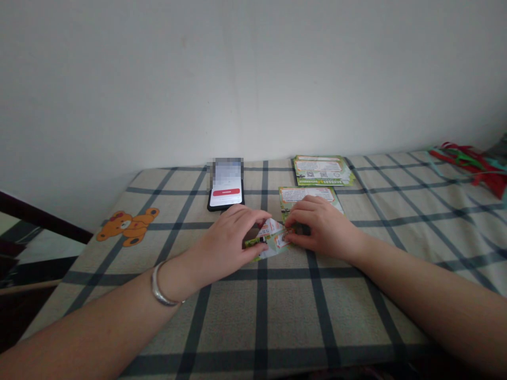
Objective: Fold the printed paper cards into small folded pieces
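A: State of the left hand (229, 240)?
B: Thumb and fingers narrowed onto the left side of a folded printed paper (274, 244); a silver bracelet (158, 287) circles the wrist.
A: The right hand (327, 228)?
B: Fingertips gripping the same paper's right side; the paper sits between both hands.
A: Nearby items?
B: Phone (226, 196) just beyond the left hand; printed flyer (304, 193) partly behind the right hand; flyer stack (321, 170) farther beyond that, on the surface (285, 316).
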Available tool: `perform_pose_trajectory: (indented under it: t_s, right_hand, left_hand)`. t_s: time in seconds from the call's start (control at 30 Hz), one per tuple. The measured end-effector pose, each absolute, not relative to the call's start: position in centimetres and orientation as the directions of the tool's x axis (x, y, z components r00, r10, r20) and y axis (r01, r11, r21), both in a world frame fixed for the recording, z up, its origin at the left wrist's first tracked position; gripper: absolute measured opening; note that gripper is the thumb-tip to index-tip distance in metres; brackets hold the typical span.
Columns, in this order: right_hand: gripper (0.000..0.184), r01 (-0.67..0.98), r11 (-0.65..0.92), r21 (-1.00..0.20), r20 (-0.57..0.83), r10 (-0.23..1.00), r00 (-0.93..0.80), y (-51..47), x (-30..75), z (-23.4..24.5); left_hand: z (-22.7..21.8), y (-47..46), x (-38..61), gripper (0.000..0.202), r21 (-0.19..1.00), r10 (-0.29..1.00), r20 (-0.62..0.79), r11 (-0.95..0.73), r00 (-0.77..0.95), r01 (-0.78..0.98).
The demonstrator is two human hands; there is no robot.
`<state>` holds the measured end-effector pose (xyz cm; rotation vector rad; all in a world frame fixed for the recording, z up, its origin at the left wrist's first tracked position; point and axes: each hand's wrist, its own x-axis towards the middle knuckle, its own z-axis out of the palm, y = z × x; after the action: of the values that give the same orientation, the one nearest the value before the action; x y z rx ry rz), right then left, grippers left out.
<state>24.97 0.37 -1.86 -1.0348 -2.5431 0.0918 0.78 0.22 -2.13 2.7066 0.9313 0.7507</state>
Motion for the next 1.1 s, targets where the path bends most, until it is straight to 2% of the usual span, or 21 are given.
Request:
perform_pose_trajectory:
  t_s: [0.23,0.33,0.43,0.63,0.8,1.1]
  right_hand:
    - [0.007,0.659,0.710,-0.249,0.386,0.697,-0.605,0.43,25.04,-1.99]
    - [0.003,0.655,0.709,-0.260,0.418,0.695,-0.586,0.41,25.12,-1.98]
    - [0.001,0.644,0.721,-0.256,0.448,0.679,-0.582,0.36,25.20,-1.79]
    - [0.004,0.640,0.746,-0.185,0.496,0.633,-0.595,0.36,25.45,-1.63]
    - [0.008,0.580,0.803,-0.136,0.472,0.568,-0.675,0.56,25.78,-1.63]
    - [0.013,0.537,0.844,0.000,0.355,0.502,-0.789,0.68,25.80,-1.93]
  left_hand:
    - [-2.22,0.34,0.67,0.043,0.338,0.608,0.495,-0.793,0.621,0.506]
    - [-2.16,0.47,0.59,0.030,0.328,0.598,0.527,-0.799,0.604,0.505]
    - [-1.95,0.58,0.53,0.011,0.262,0.556,0.556,-0.822,0.618,0.505]
    - [-1.78,0.67,0.41,0.009,0.137,0.476,0.578,-0.857,0.663,0.496]
    - [-1.96,0.75,0.17,0.010,0.049,0.430,0.569,-0.868,0.700,0.493]
    - [-2.47,1.02,0.20,0.015,0.033,0.453,0.483,-0.865,0.749,0.501]
